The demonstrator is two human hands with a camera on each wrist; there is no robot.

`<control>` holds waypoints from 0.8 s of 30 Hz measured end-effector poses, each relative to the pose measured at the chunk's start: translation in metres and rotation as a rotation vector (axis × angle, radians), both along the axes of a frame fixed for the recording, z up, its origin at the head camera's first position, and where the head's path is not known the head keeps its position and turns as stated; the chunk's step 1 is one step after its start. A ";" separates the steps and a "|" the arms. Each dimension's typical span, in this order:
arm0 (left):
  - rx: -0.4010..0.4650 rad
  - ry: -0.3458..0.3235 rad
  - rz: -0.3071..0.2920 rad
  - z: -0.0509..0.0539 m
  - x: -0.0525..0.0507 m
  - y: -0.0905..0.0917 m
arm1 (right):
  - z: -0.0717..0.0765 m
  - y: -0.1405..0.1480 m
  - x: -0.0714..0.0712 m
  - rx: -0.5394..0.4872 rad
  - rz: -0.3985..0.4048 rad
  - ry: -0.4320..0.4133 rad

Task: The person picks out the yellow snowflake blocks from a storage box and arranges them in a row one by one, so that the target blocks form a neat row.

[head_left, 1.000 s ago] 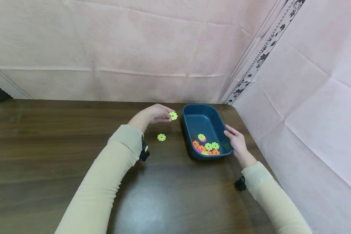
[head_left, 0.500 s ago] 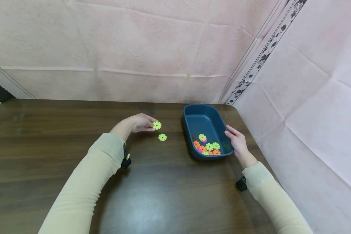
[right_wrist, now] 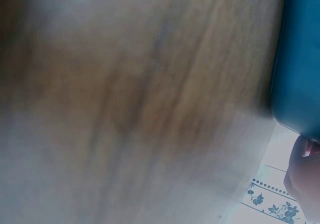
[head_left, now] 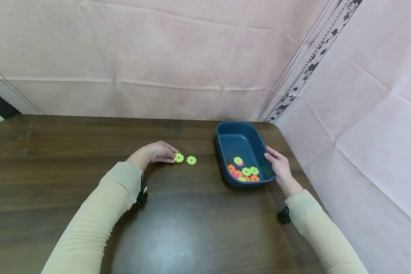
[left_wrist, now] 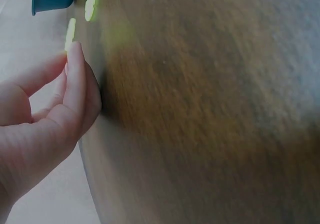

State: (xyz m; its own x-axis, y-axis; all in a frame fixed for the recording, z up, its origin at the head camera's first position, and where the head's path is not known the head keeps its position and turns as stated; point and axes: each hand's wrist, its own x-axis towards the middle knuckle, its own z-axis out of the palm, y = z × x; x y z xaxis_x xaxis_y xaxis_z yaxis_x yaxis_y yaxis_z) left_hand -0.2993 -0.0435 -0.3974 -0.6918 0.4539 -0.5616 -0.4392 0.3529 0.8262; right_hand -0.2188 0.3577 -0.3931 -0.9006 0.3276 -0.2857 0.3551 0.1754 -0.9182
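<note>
My left hand (head_left: 160, 152) pinches a yellow-green notched plastic disc (head_left: 179, 157) between thumb and fingertips. In the left wrist view, that disc (left_wrist: 70, 34) is held edge-on, just off the dark wooden table. A second yellow-green disc (head_left: 191, 160) lies on the wood, immediately right of the held one. Further right stands a blue plastic tub (head_left: 228, 131); orange, pink and yellow-green discs (head_left: 246, 171) lie in its near end. My right hand (head_left: 281, 168) grips the tub's right side near the front corner. Only part of that hand (right_wrist: 305, 176) shows in the right wrist view.
The brown wooden table (head_left: 178, 228) reaches back to a pale pink cloth wall (head_left: 157, 57). Another cloth wall (head_left: 370, 114) with a floral border rises close on the right, beside the right arm.
My left hand has drawn back leftward from near the tub and come down beside the loose disc, still pinching its disc. The right hand and tub have stayed in place.
</note>
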 end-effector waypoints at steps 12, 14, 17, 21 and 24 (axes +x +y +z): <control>-0.183 0.173 -0.044 0.009 0.010 0.008 | 0.001 -0.001 0.000 0.012 0.009 -0.007; -0.199 0.183 -0.057 0.014 0.011 0.009 | 0.001 -0.001 0.001 0.011 0.008 -0.007; -0.201 0.203 -0.073 0.024 0.009 0.012 | 0.001 -0.002 0.001 0.013 0.007 -0.005; -0.137 0.243 -0.058 0.041 0.003 0.027 | 0.001 -0.001 0.001 0.017 0.007 -0.006; -0.064 0.282 -0.039 0.054 -0.001 0.047 | 0.001 -0.001 0.000 0.017 0.007 -0.009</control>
State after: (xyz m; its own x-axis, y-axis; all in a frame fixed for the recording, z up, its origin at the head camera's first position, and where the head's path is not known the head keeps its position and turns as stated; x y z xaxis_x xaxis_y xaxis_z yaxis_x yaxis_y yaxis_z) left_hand -0.3008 0.0034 -0.3439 -0.8074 0.4531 -0.3779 -0.1801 0.4206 0.8892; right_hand -0.2189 0.3563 -0.3925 -0.9004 0.3260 -0.2882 0.3619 0.1934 -0.9120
